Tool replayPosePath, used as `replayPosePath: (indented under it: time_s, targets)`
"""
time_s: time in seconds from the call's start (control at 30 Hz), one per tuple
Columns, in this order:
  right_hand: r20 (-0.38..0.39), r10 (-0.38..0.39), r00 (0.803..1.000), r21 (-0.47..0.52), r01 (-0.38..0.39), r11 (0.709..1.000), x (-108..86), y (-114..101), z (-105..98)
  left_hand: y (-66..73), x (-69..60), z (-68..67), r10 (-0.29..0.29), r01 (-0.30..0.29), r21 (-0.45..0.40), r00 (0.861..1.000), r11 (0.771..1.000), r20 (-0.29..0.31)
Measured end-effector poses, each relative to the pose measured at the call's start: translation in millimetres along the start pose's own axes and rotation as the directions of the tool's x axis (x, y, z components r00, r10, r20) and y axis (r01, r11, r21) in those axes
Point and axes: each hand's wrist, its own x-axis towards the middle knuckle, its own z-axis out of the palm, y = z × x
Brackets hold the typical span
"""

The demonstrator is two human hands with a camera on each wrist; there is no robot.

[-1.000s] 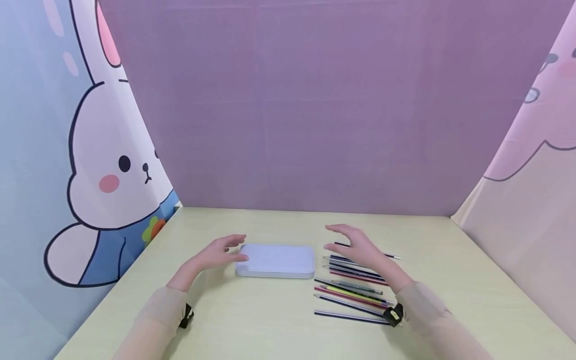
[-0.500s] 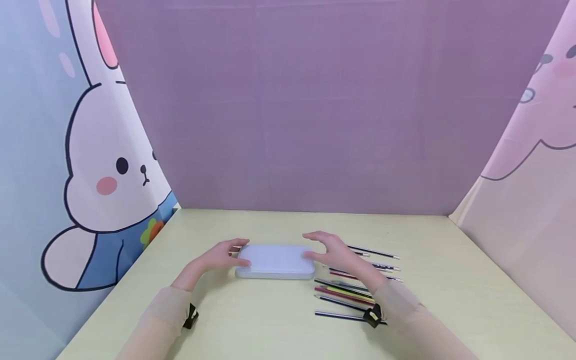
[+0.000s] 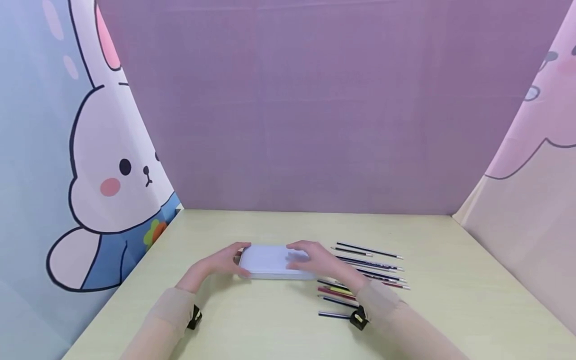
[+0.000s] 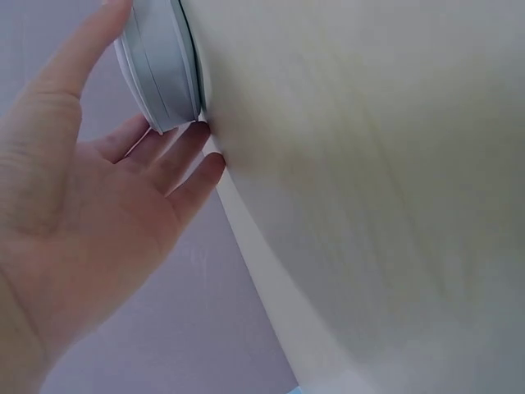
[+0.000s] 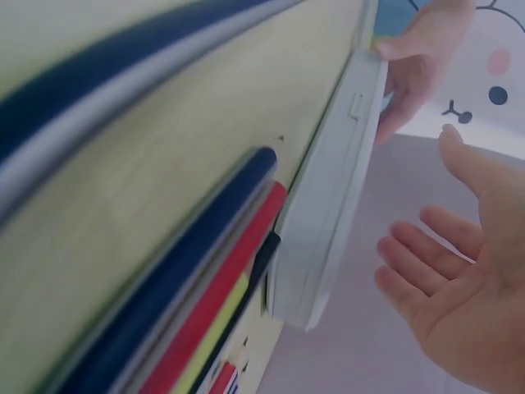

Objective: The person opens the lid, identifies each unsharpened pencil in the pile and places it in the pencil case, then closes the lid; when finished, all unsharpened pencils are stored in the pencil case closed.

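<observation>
A white case (image 3: 266,261) lies closed on the table. Round its left end my left hand (image 3: 219,261) has its thumb at the front edge and its fingers at the back; the left wrist view shows this hand (image 4: 98,189) with thumb and fingertips at the case (image 4: 160,61). My right hand (image 3: 318,261) is over the right part of the case, fingers spread and holding nothing. In the right wrist view a gap separates that hand (image 5: 459,279) from the case (image 5: 316,213), whose small latch faces the camera.
Several pencils (image 3: 369,249) lie on the table (image 3: 252,325) right of the case, some partly hidden under my right forearm. Behind the table hangs a purple cloth (image 3: 288,110). A rabbit-print curtain (image 3: 108,150) is at the left, a pink one (image 3: 540,120) at the right.
My right hand has moved left and lower, from above the pencils to over the case. My left hand has shifted slightly and closed in round the case's left end.
</observation>
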Motion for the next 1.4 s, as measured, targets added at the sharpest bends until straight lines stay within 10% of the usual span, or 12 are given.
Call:
replayPosePath:
  time_s: [0.57, 1.4]
  targets:
    - [0.064, -0.032, 0.997, -0.106, 0.039, 0.994, 7.9, 7, 10, 3.6, -0.2, -3.0, 0.016, -0.017, 0.061, 1.000, 0.998, 0.022]
    - [-0.018, -0.009, 1.000, -0.007, 0.009, 1.000, 15.4, 10, 4, -0.3, 2.3, -1.7, 0.003, 0.003, 0.063, 0.997, 0.998, -0.082]
